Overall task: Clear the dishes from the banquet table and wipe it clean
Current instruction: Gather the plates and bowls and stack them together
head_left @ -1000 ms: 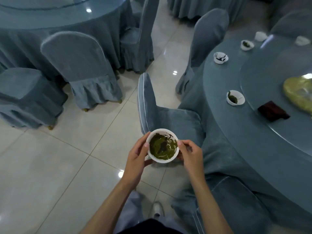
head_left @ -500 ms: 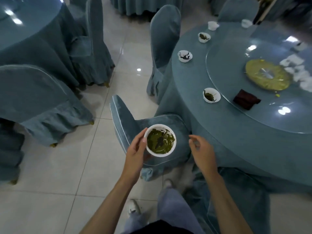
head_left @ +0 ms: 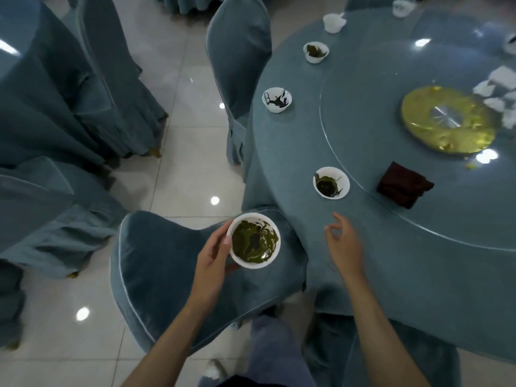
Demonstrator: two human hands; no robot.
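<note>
**Banquet hall clearing barely begun**

Blue-draped counter (head_left: 391, 261) carries at least three soiled bowls. The nearest bowl (head_left: 331, 182) sits just beyond the right hand (head_left: 344, 247), loosely open and empty. The left hand (head_left: 212, 255) grips one dirty bowl (head_left: 253, 241) over a chair (head_left: 156, 261). Wiping not yet done.

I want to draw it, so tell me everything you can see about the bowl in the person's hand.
The bowl is small, round and white, smooth and shiny, maybe porcelain. Its inside is smeared with green and dark leftovers. It is held about level above a blue chair. Only the left hand holds it, thumb on the rim.
</note>
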